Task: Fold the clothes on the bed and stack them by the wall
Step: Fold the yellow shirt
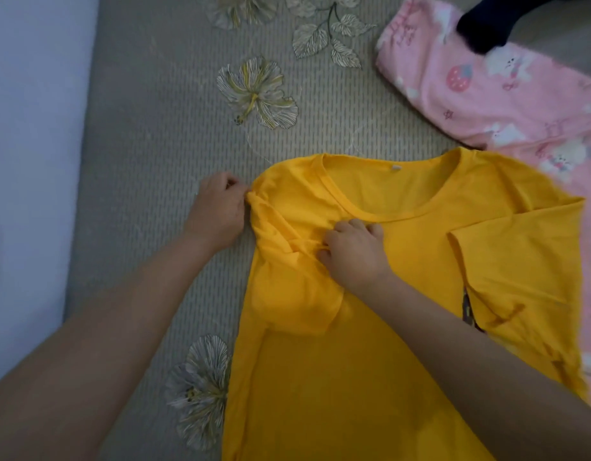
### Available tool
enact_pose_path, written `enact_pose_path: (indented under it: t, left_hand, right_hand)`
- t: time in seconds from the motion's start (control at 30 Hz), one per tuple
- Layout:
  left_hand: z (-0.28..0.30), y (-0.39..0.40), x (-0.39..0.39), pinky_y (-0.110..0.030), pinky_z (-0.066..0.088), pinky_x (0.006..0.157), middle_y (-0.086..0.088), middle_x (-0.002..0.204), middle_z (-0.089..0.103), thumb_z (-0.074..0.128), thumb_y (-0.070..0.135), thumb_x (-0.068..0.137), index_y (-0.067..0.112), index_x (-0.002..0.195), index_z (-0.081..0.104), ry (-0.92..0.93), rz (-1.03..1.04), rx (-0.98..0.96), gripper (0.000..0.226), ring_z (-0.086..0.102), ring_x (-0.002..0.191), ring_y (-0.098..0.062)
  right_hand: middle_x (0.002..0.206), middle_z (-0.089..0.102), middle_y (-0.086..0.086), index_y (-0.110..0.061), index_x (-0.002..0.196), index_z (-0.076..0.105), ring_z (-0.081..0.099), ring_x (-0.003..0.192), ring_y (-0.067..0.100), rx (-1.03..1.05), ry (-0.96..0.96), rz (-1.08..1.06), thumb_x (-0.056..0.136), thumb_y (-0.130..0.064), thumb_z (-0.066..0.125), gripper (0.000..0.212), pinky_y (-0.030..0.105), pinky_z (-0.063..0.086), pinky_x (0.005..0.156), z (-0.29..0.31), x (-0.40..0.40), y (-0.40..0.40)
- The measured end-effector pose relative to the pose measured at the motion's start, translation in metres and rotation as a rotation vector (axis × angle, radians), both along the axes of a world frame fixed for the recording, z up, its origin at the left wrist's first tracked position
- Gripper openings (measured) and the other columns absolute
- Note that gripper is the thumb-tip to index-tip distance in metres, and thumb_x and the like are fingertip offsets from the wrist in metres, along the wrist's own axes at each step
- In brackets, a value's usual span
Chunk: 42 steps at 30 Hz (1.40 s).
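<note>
Left hand [217,214] pinches the bunched shoulder edge of one bright yellow cotton T-shirt [370,327], fingers curled on the fabric. Right hand [354,251] lies on the shirt's chest just below the collar, fingers curled and gripping a fold of the left sleeve, which is tucked inward. Shirt lies flat on the bed [161,128], a grey ribbed sheet with printed flowers; collar points away from the person, long axis runs collar to hem toward the camera. Right sleeve folded in over the body, a dark print peeking out beneath it, unreadable. Small white neck tag inside the collar, writing too small to read. One pink fleece garment with bunny and strawberry print [486,104] lies beyond, its edge under the shirt's right shoulder. One dark navy item [486,21] rests on it, far corner. Pale wall [31,161] at left.
</note>
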<state>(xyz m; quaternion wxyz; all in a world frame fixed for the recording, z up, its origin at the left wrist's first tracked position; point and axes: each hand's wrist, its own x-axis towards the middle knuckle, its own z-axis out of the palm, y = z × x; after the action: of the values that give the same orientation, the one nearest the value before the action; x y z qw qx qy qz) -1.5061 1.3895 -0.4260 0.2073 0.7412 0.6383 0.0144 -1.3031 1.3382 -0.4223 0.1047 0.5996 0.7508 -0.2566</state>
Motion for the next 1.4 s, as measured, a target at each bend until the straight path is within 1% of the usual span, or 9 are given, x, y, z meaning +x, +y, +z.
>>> enact_pose_path:
  t: [0.23,0.37,0.47,0.7,0.83,0.93,1.03,1.23,1.4]
  left_hand:
    - [0.000,0.021,0.010,-0.041,0.035,0.074,-0.026,0.099,0.052,0.037,0.012,0.095,-0.008,0.091,0.055,0.024,0.141,0.050,0.027,0.048,0.093,-0.036]
    - [0.009,0.006,0.023,-0.040,0.046,0.075,-0.023,0.104,0.061,0.041,0.019,0.088,-0.006,0.105,0.062,-0.153,-0.246,0.151,0.037,0.058,0.095,-0.036]
    - [0.002,0.003,0.020,-0.039,0.045,0.085,-0.012,0.127,0.053,0.042,0.021,0.096,0.006,0.127,0.052,-0.005,-0.373,-0.075,0.036,0.052,0.113,-0.028]
    - [-0.002,0.028,0.019,-0.036,0.034,0.070,-0.022,0.112,0.048,0.036,0.016,0.095,-0.006,0.106,0.052,0.306,-0.230,-0.020,0.029,0.048,0.100,-0.035]
    - [-0.001,0.017,0.021,-0.047,0.031,0.096,-0.023,0.139,0.030,0.034,0.013,0.096,-0.002,0.130,0.038,0.343,-0.070,-0.011,0.037,0.034,0.124,-0.038]
    - [0.003,-0.028,0.030,-0.049,0.031,0.097,-0.028,0.137,0.034,0.043,0.011,0.091,-0.005,0.129,0.041,0.105,0.106,0.139,0.041,0.037,0.122,-0.042]
    - [0.007,-0.115,0.046,-0.054,0.038,0.093,-0.036,0.126,0.043,0.054,0.006,0.086,-0.014,0.121,0.046,-0.053,0.198,0.142,0.042,0.045,0.113,-0.050]
    - [0.011,-0.313,0.068,-0.067,0.035,0.089,-0.041,0.121,0.047,0.060,0.010,0.075,-0.017,0.115,0.052,0.030,0.204,-0.135,0.049,0.044,0.113,-0.058]
    - [0.022,-0.393,0.074,-0.070,0.026,0.096,-0.039,0.130,0.041,0.040,0.023,0.084,-0.013,0.122,0.049,0.090,0.196,-0.353,0.053,0.035,0.122,-0.056]
  right_hand:
    - [0.104,0.059,0.006,-0.010,0.100,0.061,0.048,0.107,0.027,0.086,-0.032,-0.343,0.092,-0.026,0.049,0.022,0.036,0.028,0.083,0.016,0.032,-0.004]
    - [0.109,0.057,0.005,-0.012,0.103,0.059,0.046,0.109,0.024,0.071,-0.083,-0.265,0.094,-0.029,0.045,0.023,0.035,0.029,0.084,0.015,0.034,-0.014]
    - [0.108,0.057,0.006,-0.011,0.104,0.058,0.048,0.107,0.026,0.088,-0.089,-0.259,0.094,-0.028,0.045,0.025,0.036,0.029,0.082,0.016,0.033,-0.014]
    - [0.109,0.056,0.011,-0.009,0.103,0.054,0.045,0.107,0.029,0.108,-0.150,-0.186,0.095,-0.013,0.037,0.019,0.039,0.024,0.086,0.006,0.013,-0.009]
    - [0.115,0.051,0.013,-0.008,0.113,0.049,0.042,0.110,0.030,0.153,-0.134,-0.204,0.095,-0.010,0.033,0.024,0.041,0.026,0.090,0.004,0.009,-0.007]
    - [0.123,0.049,0.014,-0.008,0.122,0.048,0.041,0.116,0.031,0.214,-0.026,-0.235,0.093,-0.014,0.041,0.030,0.040,0.027,0.091,0.009,0.022,-0.024]
    - [0.114,0.059,0.025,0.005,0.108,0.060,0.054,0.107,0.042,0.345,0.193,-0.242,0.079,-0.004,0.057,0.031,0.047,0.041,0.086,0.023,0.050,-0.071]
    - [0.110,0.056,0.038,0.016,0.100,0.060,0.054,0.101,0.055,0.326,0.084,-0.335,0.070,0.003,0.060,0.033,0.060,0.043,0.085,0.028,0.129,-0.227]
    - [0.122,0.045,0.042,0.021,0.118,0.046,0.044,0.113,0.055,0.146,-0.055,-0.714,0.075,-0.016,0.055,0.057,0.054,0.036,0.095,0.035,0.186,-0.335]
